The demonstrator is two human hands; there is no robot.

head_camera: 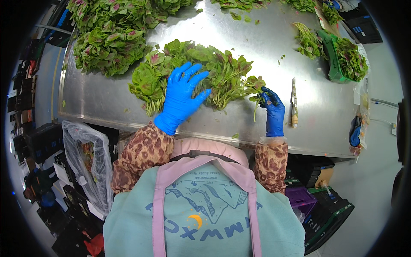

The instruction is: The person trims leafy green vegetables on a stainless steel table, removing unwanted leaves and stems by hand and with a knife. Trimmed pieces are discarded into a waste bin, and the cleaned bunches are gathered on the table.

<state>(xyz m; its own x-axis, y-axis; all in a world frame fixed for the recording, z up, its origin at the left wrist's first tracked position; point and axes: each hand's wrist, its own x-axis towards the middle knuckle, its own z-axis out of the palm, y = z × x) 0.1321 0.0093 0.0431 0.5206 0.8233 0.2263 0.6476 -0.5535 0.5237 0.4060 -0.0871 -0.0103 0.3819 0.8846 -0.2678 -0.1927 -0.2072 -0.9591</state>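
A loose heap of amaranth greens, green with purple leaf centres, lies on the stainless steel table before me. Over its left part my left hand, in a blue glove, is spread with the fingers apart. Nothing shows gripped in it; whether it touches the leaves is hard to tell. At the heap's right end my right hand, in a wet, stained blue glove, pinches a small amaranth sprig whose stem hangs down. Right of that hand lies a knife with a wooden handle, blade pointing away from me.
A large pile of amaranth covers the far left. At the right stand a green crate holding greens and a loose bunch. A plastic-lined bin stands below the table's left. A gloved hand shows far right.
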